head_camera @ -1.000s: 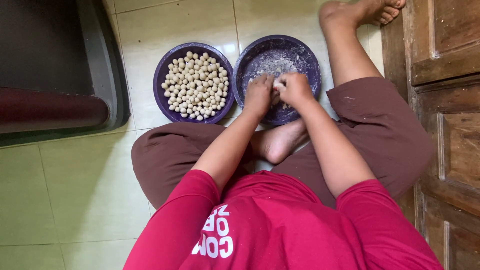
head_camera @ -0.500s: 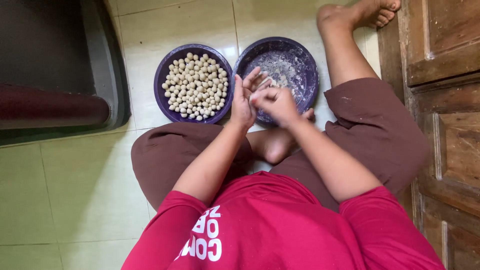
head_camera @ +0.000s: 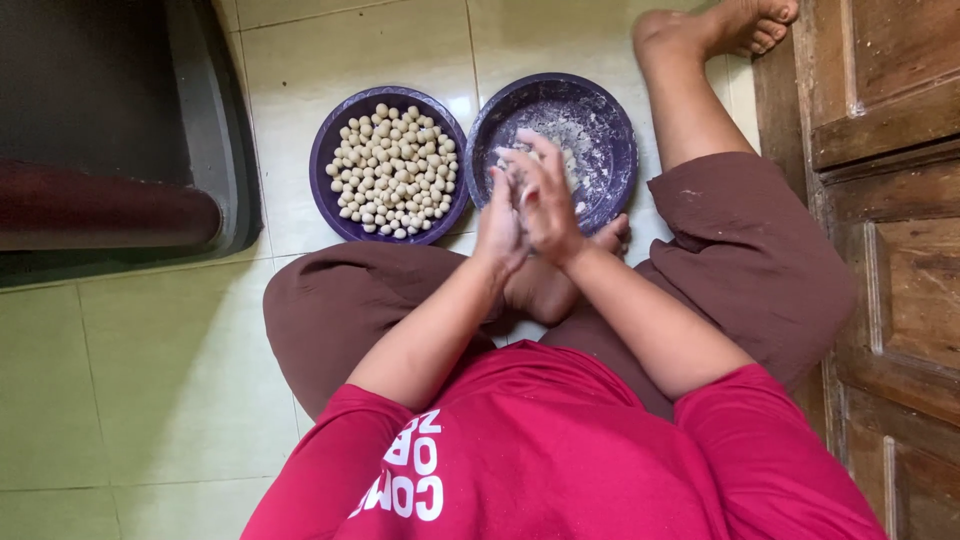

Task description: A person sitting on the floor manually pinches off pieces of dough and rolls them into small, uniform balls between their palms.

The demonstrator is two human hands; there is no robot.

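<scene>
Palms have come together since a moment ago — my left hand and right hand were apart and lower over the dish half a second back, and now they press flat against each other, fingers stretched out, raised a little above the right purple plate. I judge that a pinch of dough is being rolled between them, though the piece itself is hidden; I cannot tell what, if anything, sits inside that press. Neither hand is curled around anything I can see.

That right plate is round, shallow and dark purple, dusted with pale flour and a low, crumbly heap of whitish dough near its middle. Just beside it, nearly touching, the left purple plate holds a dense layer of small dough balls — cream-coloured, matte, roughly even in size. Both dishes rest on glossy pale-green floor tiles. Brown trousers are flecked with flour, and a carved wooden door stands at my right.
</scene>
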